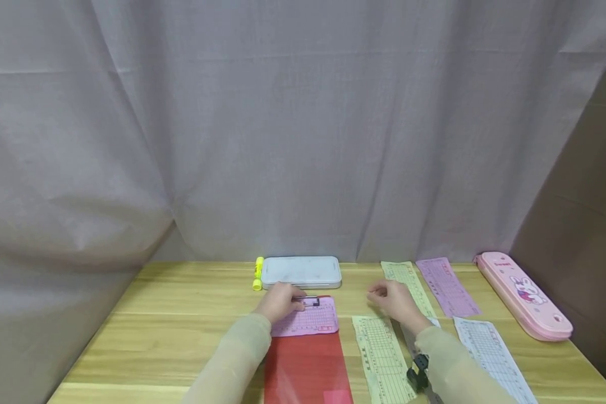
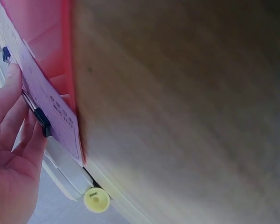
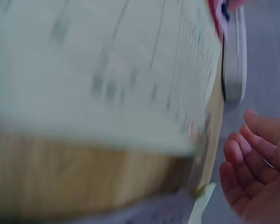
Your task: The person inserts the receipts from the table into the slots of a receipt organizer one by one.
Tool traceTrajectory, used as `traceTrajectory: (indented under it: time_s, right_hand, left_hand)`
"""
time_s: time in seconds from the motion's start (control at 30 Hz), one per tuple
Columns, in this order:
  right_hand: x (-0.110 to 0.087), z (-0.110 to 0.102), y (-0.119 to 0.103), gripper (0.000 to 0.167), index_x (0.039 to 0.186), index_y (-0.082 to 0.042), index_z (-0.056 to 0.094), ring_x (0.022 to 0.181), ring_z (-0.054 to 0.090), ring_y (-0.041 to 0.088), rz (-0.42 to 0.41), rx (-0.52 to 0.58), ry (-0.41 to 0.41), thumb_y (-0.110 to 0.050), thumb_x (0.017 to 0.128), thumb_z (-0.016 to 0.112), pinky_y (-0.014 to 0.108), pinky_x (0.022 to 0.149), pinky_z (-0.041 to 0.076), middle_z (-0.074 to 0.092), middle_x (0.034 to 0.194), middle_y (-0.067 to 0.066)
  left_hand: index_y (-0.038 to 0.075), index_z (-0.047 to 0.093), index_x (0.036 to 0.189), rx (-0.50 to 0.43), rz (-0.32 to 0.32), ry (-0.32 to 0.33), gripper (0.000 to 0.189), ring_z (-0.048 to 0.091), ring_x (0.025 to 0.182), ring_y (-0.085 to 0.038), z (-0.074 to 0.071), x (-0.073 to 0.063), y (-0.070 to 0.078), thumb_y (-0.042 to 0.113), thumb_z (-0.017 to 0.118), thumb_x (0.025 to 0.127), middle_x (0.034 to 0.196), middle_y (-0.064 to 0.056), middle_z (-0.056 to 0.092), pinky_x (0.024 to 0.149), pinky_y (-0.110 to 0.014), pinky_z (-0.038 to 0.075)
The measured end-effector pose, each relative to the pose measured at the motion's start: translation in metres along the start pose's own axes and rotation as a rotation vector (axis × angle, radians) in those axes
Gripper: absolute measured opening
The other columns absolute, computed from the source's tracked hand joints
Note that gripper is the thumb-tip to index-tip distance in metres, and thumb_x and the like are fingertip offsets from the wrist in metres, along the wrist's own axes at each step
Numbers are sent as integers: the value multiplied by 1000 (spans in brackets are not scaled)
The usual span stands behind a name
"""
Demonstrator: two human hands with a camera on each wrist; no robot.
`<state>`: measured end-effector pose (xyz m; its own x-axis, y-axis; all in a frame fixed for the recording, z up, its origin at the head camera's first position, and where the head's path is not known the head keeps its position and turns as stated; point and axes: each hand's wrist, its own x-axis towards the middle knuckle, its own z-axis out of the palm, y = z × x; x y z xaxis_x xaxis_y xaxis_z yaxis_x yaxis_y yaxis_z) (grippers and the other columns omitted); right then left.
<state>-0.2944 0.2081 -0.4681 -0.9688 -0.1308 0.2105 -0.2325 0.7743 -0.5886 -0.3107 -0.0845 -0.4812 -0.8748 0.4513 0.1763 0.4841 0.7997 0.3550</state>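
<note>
Wood-grain table, wrinkled grey cloth hangs behind it. Red folder lies on table, pink slip across its far end. Left hand, at folder's far left corner, pinches metal clip over the slip. Right hand, right of folder, holds nothing, fingers loosely curled. White case and yellow tube sit beyond folder. Right of folder: two green slips, purple slip, pale blue slip, then pink pencil case farthest right.
</note>
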Motion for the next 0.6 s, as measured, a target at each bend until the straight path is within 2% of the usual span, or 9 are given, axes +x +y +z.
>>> traceTrajectory:
  time_s: [0.37, 0.6]
  right_hand:
    - [10, -20, 40, 17, 98, 2, 68, 79, 62, 22, -73, -48, 61, -10, 86, 68, 39, 70, 53, 68, 87, 10]
    - [14, -32, 62, 19, 99, 4, 67, 81, 63, 26, -58, -57, 78, -10, 86, 67, 40, 71, 53, 68, 89, 13]
  left_hand:
    - [13, 75, 103, -39, -28, 5, 29, 66, 100, -17, -1, 0, -3, 24, 79, 76, 99, 2, 73, 89, -33, 51]
    - [15, 75, 104, -65, -49, -8, 30, 65, 101, -15, 2, 1, -5, 25, 79, 76, 99, 4, 73, 89, -32, 51]
